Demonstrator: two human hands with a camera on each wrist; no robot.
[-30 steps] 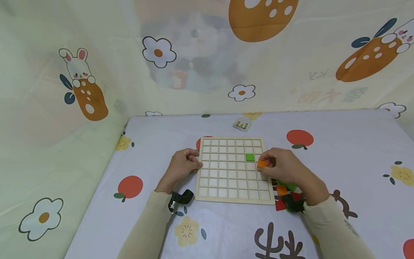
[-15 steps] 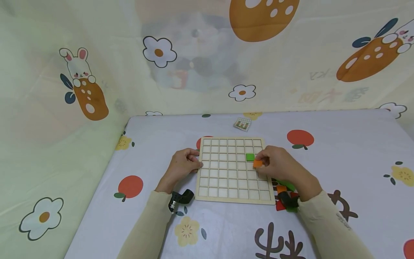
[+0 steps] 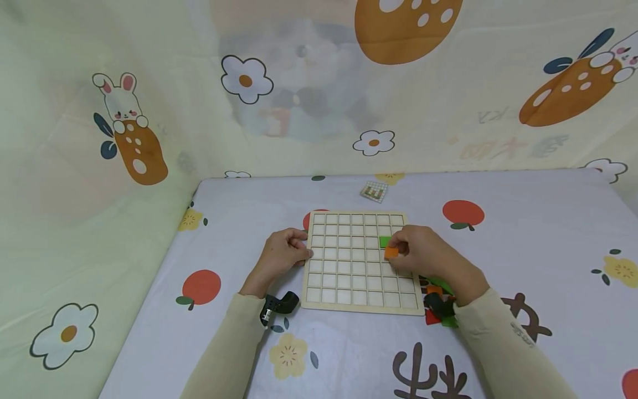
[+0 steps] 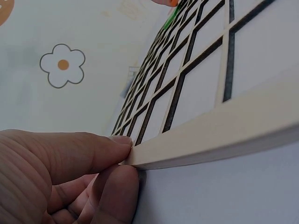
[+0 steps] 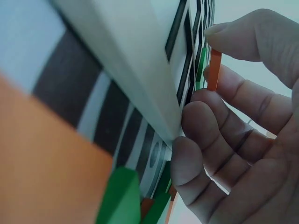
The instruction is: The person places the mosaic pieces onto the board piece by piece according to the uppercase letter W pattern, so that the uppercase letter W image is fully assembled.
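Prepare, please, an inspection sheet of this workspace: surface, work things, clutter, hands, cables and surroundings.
Surface: pale printed tablecloth.
Job's things: wooden grid board; green square lying on it; orange piece at the board, contact unclear.
Clutter: loose coloured pieces by the board's right edge, partly hidden; small grid card beyond the board.
Hands: left hand pinches the board's left edge; right hand pinches the orange piece.
Cables: nothing seen.
Surroundings: printed cloth backdrop behind and at left.

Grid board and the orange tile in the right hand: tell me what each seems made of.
Grid board: probably wood or fibreboard, matt, from its pale tan rim and dark inner cell walls. Orange tile: painted wood or plastic, smooth-looking; even colour on face and edge leaves it open.
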